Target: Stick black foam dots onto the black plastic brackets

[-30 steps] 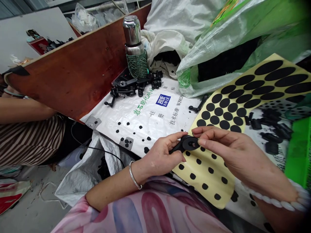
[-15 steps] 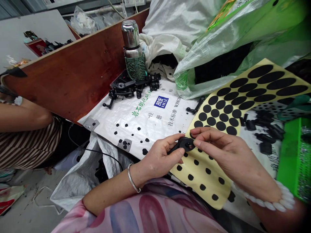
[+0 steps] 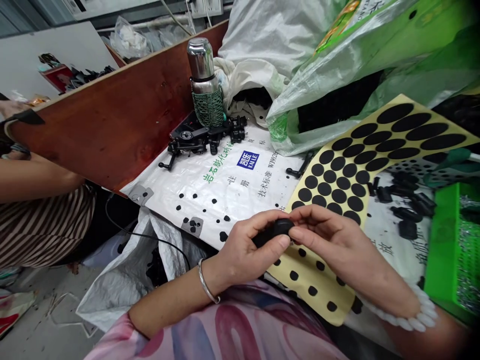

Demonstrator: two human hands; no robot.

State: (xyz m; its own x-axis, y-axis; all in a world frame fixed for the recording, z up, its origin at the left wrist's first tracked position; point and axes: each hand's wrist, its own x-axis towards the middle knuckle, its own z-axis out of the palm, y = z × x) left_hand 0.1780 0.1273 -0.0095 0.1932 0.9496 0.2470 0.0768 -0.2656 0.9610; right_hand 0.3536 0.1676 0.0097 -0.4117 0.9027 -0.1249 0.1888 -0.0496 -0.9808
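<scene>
My left hand (image 3: 245,247) is closed around a black plastic part (image 3: 282,227) with a rounded, smooth end. From the other side, the thumb and fingertips of my right hand (image 3: 330,237) pinch the edge of that end. Much of the part is hidden by my fingers. Both hands are above a yellow backing sheet (image 3: 326,284) of black round stickers, which runs from under them to the upper right. Beyond the hands, a black crank-shaped piece (image 3: 299,169) lies beside the sheet.
Several black plastic parts (image 3: 204,137) are piled by a steel flask (image 3: 208,82). Loose black pieces (image 3: 408,200) lie near a green bin (image 3: 442,240) of small shiny items. Plastic bags (image 3: 326,65) stand behind. A wooden board (image 3: 123,95) separates a person in a striped garment (image 3: 45,220).
The black part has been turned in my hands: its recessed round face showed before, and a smooth rounded surface shows now. My right fingers have moved slightly left and closed onto it.
</scene>
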